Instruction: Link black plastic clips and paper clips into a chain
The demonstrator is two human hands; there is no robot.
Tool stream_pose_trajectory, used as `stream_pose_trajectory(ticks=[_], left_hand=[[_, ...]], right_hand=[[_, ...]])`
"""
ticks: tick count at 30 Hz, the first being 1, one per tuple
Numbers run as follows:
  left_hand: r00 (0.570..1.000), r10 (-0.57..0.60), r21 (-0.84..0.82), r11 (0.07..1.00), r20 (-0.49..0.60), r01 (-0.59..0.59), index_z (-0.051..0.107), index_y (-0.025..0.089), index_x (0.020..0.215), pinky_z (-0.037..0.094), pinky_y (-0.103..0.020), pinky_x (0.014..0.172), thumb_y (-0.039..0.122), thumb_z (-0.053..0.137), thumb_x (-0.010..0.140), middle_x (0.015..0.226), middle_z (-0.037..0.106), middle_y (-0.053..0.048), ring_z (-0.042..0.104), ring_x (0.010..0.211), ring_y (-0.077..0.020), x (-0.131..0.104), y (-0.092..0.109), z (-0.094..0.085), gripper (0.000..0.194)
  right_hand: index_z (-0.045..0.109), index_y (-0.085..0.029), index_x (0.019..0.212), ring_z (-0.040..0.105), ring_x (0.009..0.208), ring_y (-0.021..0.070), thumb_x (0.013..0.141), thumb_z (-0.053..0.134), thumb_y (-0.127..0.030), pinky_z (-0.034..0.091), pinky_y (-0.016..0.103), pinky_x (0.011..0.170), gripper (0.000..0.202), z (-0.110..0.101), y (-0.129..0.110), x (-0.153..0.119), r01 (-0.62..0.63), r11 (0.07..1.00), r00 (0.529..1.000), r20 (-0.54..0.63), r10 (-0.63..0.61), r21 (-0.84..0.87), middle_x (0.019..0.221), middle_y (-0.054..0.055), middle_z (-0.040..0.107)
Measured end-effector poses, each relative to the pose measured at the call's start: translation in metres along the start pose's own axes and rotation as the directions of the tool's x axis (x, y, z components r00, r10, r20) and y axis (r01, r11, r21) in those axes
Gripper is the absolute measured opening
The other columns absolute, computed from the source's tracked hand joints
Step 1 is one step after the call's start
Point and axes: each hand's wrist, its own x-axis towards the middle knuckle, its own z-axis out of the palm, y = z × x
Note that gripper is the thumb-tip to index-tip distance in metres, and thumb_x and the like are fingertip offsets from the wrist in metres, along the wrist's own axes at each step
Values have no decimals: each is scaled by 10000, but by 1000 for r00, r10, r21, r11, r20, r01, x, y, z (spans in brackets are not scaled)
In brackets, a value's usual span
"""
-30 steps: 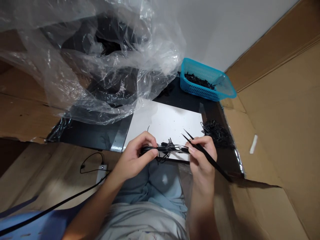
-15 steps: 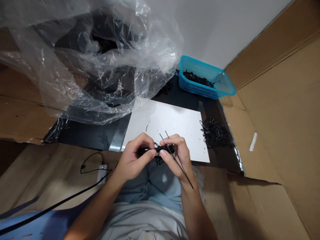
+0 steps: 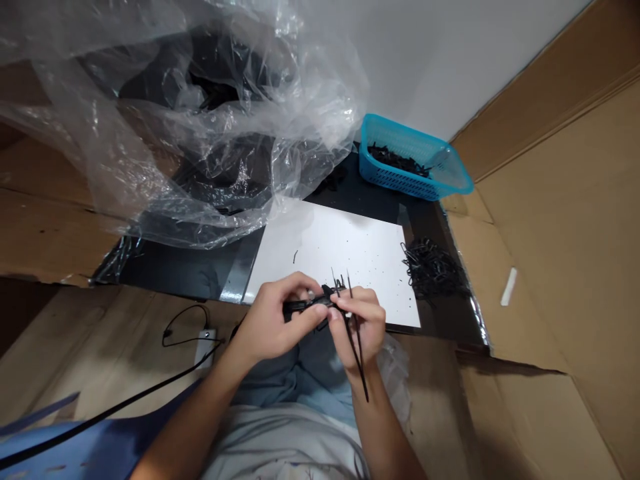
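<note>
My left hand (image 3: 280, 317) is closed around a glossy black part (image 3: 296, 307), thumb and fingers pinching its right end. My right hand (image 3: 357, 323) holds black tweezers (image 3: 361, 363), their tips pointing away from me and their joined end over my wrist. The thumb and fingertips of that hand also meet the black part beside the left fingertips. Thin dark strips stick out there; their exact kind is hard to make out. Both hands are above the near edge of a white sheet (image 3: 320, 233) dotted with small black specks and one short black sliver (image 3: 295, 257).
A blue basket (image 3: 400, 187) with black pieces stands at the back right. Right of the sheet lies a pile of black looped pieces (image 3: 433, 267). A clear plastic bag (image 3: 215, 133) spreads over the left. Cardboard (image 3: 560, 220) borders the right. A power strip (image 3: 205, 347) lies below.
The black part has been turned in my fingers. My right hand has rotated, so the tweezers now point more directly away and their tips sit further right.
</note>
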Motion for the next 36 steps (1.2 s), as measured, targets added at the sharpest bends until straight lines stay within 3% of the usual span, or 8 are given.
stream_pose_trajectory(ticks=[3,7,14,18,21,25,31,36], left_hand=[[1000,-11,58,998,-27,12,604,154,739,405,-240,604,254,578,846,682,609,-7,545,649,-136,1,4,0,148],[992,-17,-99,995,-124,5,565,185,844,367,-198,486,270,529,903,649,566,24,491,561,-107,-3,-1,6,109],[953,3,-260,962,-302,-85,496,204,913,297,-181,387,336,518,938,605,575,47,401,402,-68,-5,-13,18,136],[934,14,-265,957,-357,-116,501,204,873,372,-184,472,350,513,944,654,576,44,458,467,-73,-5,-13,18,163],[943,-11,-203,977,-333,-60,556,190,830,446,-208,621,325,545,916,738,571,15,540,635,-107,-3,-9,12,161],[980,-59,-229,973,-188,14,572,180,810,415,-226,609,255,569,841,723,545,6,515,646,-127,-1,-6,2,82],[989,33,-131,990,-145,-53,561,185,812,355,-225,611,141,560,767,728,515,18,474,679,-126,-2,-6,-3,63],[987,58,-136,988,-148,-78,558,179,788,361,-241,596,247,580,810,712,512,9,481,656,-135,-3,-4,1,75]], right_hand=[[509,-312,1155,581,766,158,786,538,-10,528,330,634,478,2,0,2,87,995,994,-60,-89,-45,897,10,561],[531,-295,1112,576,736,151,779,543,-4,518,315,608,443,6,1,1,87,995,988,-128,-91,-42,868,5,569],[538,-270,1031,591,719,167,817,556,-88,511,317,568,281,20,8,-13,-71,995,965,-248,85,65,833,14,595],[537,-253,981,572,625,131,826,556,-117,480,274,506,206,22,4,-10,-170,972,939,-273,210,165,842,6,579],[522,-247,958,562,608,113,826,547,-126,490,265,522,181,19,0,-3,-238,940,912,-276,303,244,842,-4,552],[519,-253,939,565,737,156,810,569,-163,519,299,589,165,13,-1,5,-220,949,926,-258,276,227,825,7,530],[526,-249,952,559,766,150,801,573,-162,488,290,642,181,7,0,7,-294,907,930,-128,344,302,838,2,547],[527,-229,912,557,735,149,782,581,-174,468,292,630,152,9,-4,7,-315,898,908,-178,379,305,806,-1,540]])
